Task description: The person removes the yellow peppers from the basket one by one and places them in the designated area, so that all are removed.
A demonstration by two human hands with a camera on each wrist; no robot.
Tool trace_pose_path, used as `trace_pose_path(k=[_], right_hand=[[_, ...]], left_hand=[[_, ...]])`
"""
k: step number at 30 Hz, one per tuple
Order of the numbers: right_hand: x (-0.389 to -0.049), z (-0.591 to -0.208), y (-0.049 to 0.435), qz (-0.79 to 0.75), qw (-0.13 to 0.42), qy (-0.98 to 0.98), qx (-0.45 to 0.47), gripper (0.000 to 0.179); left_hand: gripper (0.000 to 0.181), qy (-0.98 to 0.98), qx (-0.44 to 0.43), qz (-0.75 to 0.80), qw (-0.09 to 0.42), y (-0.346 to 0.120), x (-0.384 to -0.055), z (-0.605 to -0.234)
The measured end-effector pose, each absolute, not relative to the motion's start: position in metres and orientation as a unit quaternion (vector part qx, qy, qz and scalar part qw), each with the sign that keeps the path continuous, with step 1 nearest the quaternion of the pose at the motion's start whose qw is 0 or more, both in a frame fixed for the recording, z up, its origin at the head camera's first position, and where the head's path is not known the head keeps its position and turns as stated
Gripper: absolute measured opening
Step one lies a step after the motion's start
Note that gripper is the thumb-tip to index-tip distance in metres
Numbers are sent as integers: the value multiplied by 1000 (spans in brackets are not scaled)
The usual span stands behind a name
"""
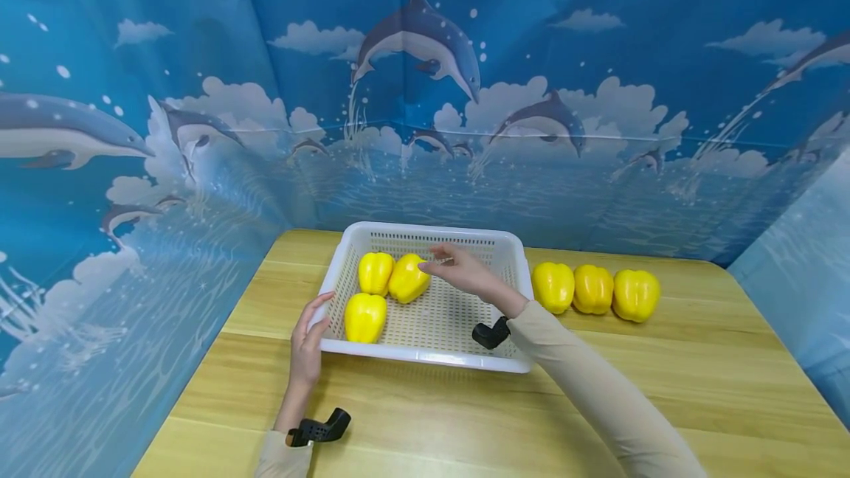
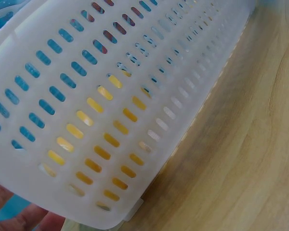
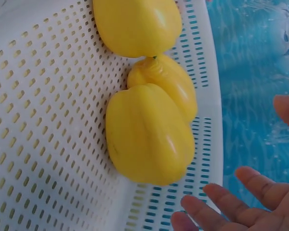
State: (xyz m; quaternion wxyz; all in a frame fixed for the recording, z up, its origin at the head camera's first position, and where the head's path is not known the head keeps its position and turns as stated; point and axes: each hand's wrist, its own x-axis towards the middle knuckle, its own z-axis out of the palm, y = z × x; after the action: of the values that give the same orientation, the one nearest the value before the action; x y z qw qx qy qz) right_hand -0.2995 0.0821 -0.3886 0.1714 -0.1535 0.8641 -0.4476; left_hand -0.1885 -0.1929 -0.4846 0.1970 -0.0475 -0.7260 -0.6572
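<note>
A white perforated plastic basket [image 1: 425, 355] stands on the table with three yellow bell peppers inside. One pepper [image 1: 375, 273] is at the back left, another pepper [image 1: 409, 279] leans beside it, and a third pepper [image 1: 364, 318] lies at the front left. Over the basket is my right hand [image 1: 465, 271], fingers extended and holding nothing, its fingertips close to the leaning pepper. In the right wrist view its fingers [image 3: 226, 204] are spread. My left hand [image 1: 307, 345] rests with loose fingers at the basket's left side; in the left wrist view its fingers [image 2: 26, 219] show beyond the basket's end.
Right of the basket, three more yellow peppers sit in a row: one [image 1: 553, 288] near the basket wall, one [image 1: 593, 289] in the middle, one [image 1: 636, 295] farthest right. A blue dolphin curtain [image 1: 412, 175] hangs behind the wooden table [image 1: 425, 419].
</note>
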Motion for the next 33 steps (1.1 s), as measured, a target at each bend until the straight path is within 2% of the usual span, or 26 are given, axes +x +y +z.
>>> trace_pose_path(k=[7,16,33], right_hand=[[-306,-398,66,-433,180,872,-142,79],[-312,-411,49,-440,191,871,-103,90],[-319,-424,32,-423,175,886,-72,86]], left_hand=[[39,-719,-39,-672,174,-193,-188,-480],[38,-731,-37,-660,170,-184,-174,-450],[38,-727,-37,-664,170,-182,-173,-448]])
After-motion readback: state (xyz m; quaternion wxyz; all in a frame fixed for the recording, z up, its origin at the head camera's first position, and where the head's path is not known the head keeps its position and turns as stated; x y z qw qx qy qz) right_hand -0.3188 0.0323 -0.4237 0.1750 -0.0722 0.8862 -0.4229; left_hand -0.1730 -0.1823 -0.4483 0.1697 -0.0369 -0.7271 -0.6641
